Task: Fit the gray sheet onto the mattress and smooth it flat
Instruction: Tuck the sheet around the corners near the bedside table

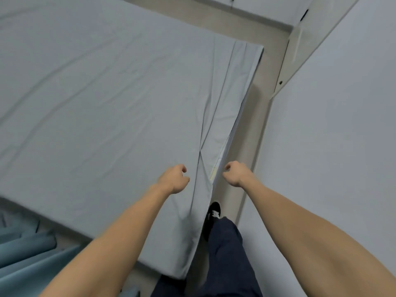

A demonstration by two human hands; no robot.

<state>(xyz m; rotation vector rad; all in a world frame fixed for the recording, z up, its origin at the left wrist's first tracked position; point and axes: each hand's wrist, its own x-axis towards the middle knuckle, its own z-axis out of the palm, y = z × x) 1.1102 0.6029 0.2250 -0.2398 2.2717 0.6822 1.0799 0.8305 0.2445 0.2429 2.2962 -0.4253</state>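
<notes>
The gray sheet [102, 99] lies spread over the mattress, with faint creases across the top. Along the right side, long folds run down to a pucker near my hands. A thin pale strip of the mattress [217, 166] side shows below the sheet's hanging edge. My left hand [174, 179] hovers over the sheet's right border, its fingers loosely curled and holding nothing. Just off the bed's side, over the narrow floor gap, my right hand [235, 173] is also loosely curled and holds nothing.
A beige floor strip [246, 136] runs between the bed and the white wall [332, 146] on the right. My dark trouser leg and black shoe [213, 213] stand in that gap. Teal curtain folds [25, 254] hang at lower left. A white panel [300, 50] leans at the far corner.
</notes>
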